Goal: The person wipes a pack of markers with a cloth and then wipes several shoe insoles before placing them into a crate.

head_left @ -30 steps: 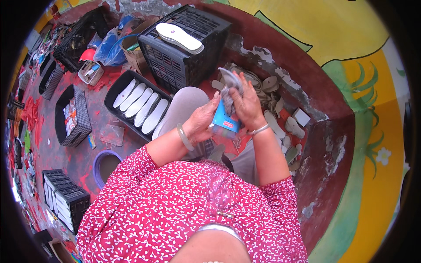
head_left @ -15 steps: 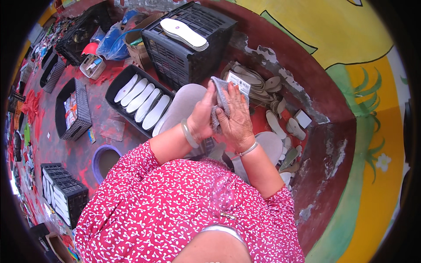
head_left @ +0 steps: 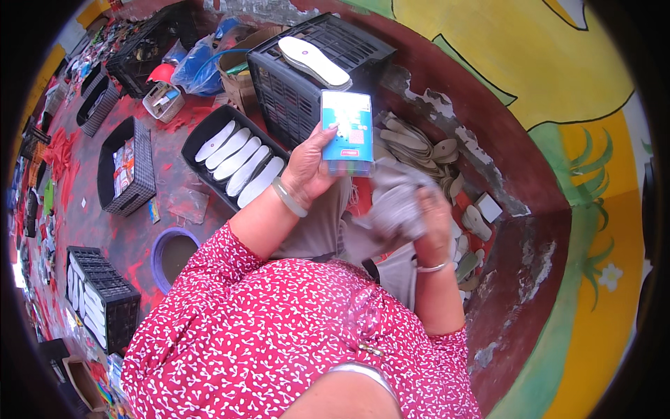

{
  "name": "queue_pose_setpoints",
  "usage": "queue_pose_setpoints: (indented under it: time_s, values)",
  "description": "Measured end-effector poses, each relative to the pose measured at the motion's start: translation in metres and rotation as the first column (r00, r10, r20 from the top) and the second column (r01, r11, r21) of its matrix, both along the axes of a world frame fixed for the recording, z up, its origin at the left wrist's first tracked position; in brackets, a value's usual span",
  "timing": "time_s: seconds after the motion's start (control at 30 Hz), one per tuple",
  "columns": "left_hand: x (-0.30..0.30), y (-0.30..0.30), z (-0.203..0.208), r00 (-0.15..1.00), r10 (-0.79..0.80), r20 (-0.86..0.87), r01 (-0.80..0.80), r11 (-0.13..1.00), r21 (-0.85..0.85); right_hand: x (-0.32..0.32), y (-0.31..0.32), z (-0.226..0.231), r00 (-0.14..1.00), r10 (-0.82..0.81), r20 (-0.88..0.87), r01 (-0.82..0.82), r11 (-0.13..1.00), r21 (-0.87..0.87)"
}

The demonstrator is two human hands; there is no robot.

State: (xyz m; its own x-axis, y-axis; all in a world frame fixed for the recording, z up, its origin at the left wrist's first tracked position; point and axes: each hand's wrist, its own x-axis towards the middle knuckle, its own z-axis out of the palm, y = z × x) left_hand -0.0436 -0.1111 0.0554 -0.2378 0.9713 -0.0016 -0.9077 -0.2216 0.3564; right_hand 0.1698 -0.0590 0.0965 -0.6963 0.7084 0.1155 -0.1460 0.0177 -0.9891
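Inside black bin [head_left: 200, 174], white insoles [head_left: 237, 158], in left hand [head_left: 311, 165], blue box [head_left: 352, 122]

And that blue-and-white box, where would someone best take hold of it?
Probably by its upper right edge, from the person's right: the blue-and-white box is straight-sided and exposed there, while the left hand grips its lower left side, thumb over the front. The grey cloth is near the lower right corner.

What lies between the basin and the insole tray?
In the head view, a clear plastic piece lies on the floor between the basin and the insole tray.
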Motion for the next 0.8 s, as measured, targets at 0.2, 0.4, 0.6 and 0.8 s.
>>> queue_pose_setpoints:
  time_s: [0.2, 0.4, 0.6, 0.8]
  values:
    - [0.023, -0.007, 0.010, 0.981, -0.013, -0.195, 0.016, 1.000, 0.013, 0.032, 0.041, 0.019, 0.844, -0.184, -0.504, -0.086, 0.881, -0.465]
    - [0.071, 0.001, 0.007, 0.915, 0.051, -0.400, -0.008, 0.994, 0.108, -0.025, -0.001, -0.031, 0.888, -0.409, 0.212, 0.052, 0.546, 0.836]
    - [0.076, -0.008, -0.011, 0.799, -0.197, -0.568, 0.193, 0.979, -0.068, -0.029, 0.032, -0.031, 0.899, -0.433, 0.069, 0.319, 0.755, 0.573]
    - [0.078, -0.010, -0.009, 0.767, -0.342, -0.543, 0.328, 0.936, -0.127, -0.006, 0.087, -0.069, 0.918, -0.374, 0.134, 0.379, 0.925, -0.013]
